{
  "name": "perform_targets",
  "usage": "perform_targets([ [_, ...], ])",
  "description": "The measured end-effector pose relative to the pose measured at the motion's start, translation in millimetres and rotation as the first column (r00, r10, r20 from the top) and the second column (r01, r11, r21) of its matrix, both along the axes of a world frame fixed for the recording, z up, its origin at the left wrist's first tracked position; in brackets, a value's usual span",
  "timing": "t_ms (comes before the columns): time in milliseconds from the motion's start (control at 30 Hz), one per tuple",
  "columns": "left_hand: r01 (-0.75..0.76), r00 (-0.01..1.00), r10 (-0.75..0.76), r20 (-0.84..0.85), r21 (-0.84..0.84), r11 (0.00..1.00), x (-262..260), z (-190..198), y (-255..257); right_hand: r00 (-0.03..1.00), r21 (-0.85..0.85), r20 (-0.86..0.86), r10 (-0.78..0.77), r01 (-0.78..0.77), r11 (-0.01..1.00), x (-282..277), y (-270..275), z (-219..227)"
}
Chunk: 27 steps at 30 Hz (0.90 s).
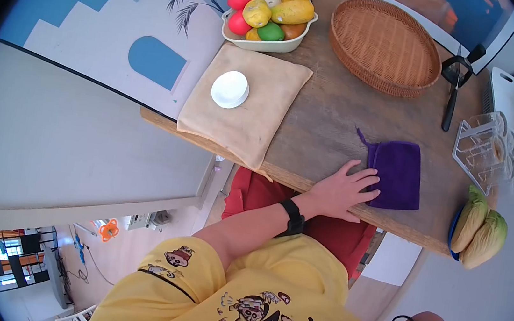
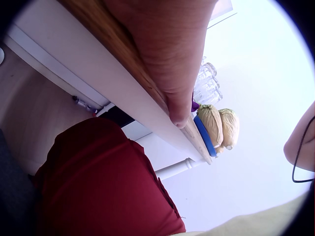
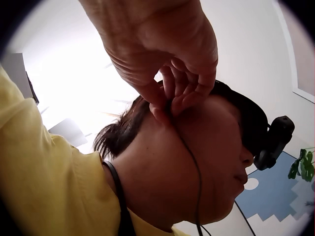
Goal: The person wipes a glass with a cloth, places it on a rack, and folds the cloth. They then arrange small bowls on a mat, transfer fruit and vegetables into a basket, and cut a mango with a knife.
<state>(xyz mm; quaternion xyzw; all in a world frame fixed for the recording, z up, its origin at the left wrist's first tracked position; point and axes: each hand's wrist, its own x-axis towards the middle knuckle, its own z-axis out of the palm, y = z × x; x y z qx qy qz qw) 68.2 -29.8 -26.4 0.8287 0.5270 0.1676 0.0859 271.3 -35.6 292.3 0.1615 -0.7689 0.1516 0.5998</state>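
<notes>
In the head view my left hand (image 1: 344, 190) rests at the table's front edge with fingers spread and straight. Its fingertips lie on the left side of a folded purple cloth (image 1: 398, 176), which has a thin cord at one corner. The left wrist view shows the thumb side of that hand (image 2: 165, 54) over the wooden edge, with a scrap of purple cloth (image 2: 195, 106) beyond. Up beside the person's ear, my right hand (image 3: 170, 54) has curled fingers that pinch a thin black cable (image 3: 198, 169) hanging down the cheek; the fingers hide its upper end.
A beige cushion (image 1: 261, 74) bears a white round object (image 1: 230, 89). Behind are a fruit dish (image 1: 271, 47) and a round wicker tray (image 1: 384, 41). To the right stand black-handled tools (image 1: 453, 88), a glass rack (image 1: 486, 147) and cabbages (image 1: 484, 236). A red chair (image 1: 266, 190) is tucked below.
</notes>
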Motion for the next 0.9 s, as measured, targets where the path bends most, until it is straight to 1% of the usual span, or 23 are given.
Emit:
perform_targets([
  [333,0.0,1.0,-0.001,0.026,0.011,1.0,0.0,-1.8,-1.0,1.0,-0.037,0.008,0.03,-0.03,0.999,-3.9,-0.7,-0.8],
  [500,0.001,1.0,-0.001,0.008,0.026,1.0,-0.6,-4.7,0.1,1.0,-0.054,0.012,0.027,-0.026,0.998,-0.7,-3.0,0.1],
  [533,0.011,1.0,-0.011,0.021,0.021,1.0,-0.3,-4.3,-0.6,1.0,-0.06,0.013,0.025,-0.024,0.998,0.1,-2.6,2.7],
  [633,-0.005,1.0,0.005,-0.008,0.02,1.0,-1.1,-0.2,0.3,0.999,-0.085,0.023,0.026,-0.024,0.996,2.8,-5.2,7.6],
  [700,0.001,1.0,-0.002,0.017,0.024,1.0,-0.5,-1.8,0.9,0.999,-0.106,0.017,0.049,-0.047,0.993,3.1,-8.4,12.3],
  [767,-0.006,0.999,0.005,0.037,0.02,1.0,-1.0,-2.0,0.5,0.996,-0.148,-0.026,0.089,-0.092,0.985,5.3,-8.2,18.7],
  [800,0.005,0.999,-0.006,0.051,0.027,1.0,-0.5,-1.7,0.0,0.991,-0.178,-0.07,0.115,-0.126,0.976,8.3,-6.7,21.4],
  [833,-0.003,0.999,0.002,0.044,0.024,1.0,-0.1,-1.0,-0.1,0.986,-0.21,-0.124,0.108,-0.133,0.969,12.1,-2.5,20.2],
  [867,-0.009,0.999,0.009,0.035,0.024,1.0,-0.3,0.2,0.6,0.979,-0.243,-0.181,0.093,-0.136,0.96,17.9,1.8,19.4],
  [900,-0.003,0.999,0.002,0.039,0.018,1.0,-0.9,1.4,1.1,0.983,-0.312,-0.181,-0.023,-0.035,0.949,22.9,11.1,8.0],
])
